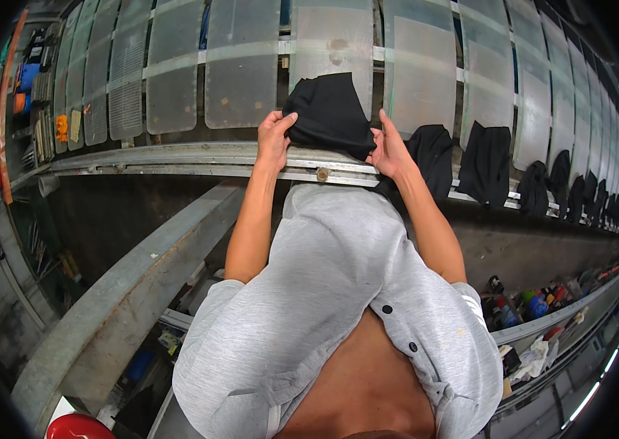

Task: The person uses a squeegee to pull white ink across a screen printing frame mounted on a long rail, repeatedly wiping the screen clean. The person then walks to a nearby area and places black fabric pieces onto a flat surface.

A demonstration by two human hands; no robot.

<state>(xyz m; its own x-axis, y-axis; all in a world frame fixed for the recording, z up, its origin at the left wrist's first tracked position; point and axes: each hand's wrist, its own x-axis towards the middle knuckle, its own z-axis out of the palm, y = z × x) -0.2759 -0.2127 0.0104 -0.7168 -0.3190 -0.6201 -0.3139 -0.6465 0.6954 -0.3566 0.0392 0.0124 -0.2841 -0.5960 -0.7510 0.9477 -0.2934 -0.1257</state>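
In the upper middle of the frame a black cloth piece (330, 113) lies draped over a translucent flat form (333, 44) that stands in a long row of like forms running across the top of the picture. The left hand (274, 137) pinches the cloth's left lower edge, fingers curled over the fabric, and the right hand (388, 150) grips its right lower edge, thumb and fingers closed on the cloth. Both hands sit just above the metal rail (178, 157) that crosses the frame below the forms. To the right, further black pieces (486, 162) already hang over their own forms, one just beside the right hand and others receding toward the right rim; the forms to the left of the held piece are bare. Judging by this, the step in hand seems to be drawing the cloth down over its form. The next move likely calls for an even pull on both edges, so the fabric sits straight and smooth without bunching at the top. Bottles and clutter (536, 304) lie on a ledge at the lower right.
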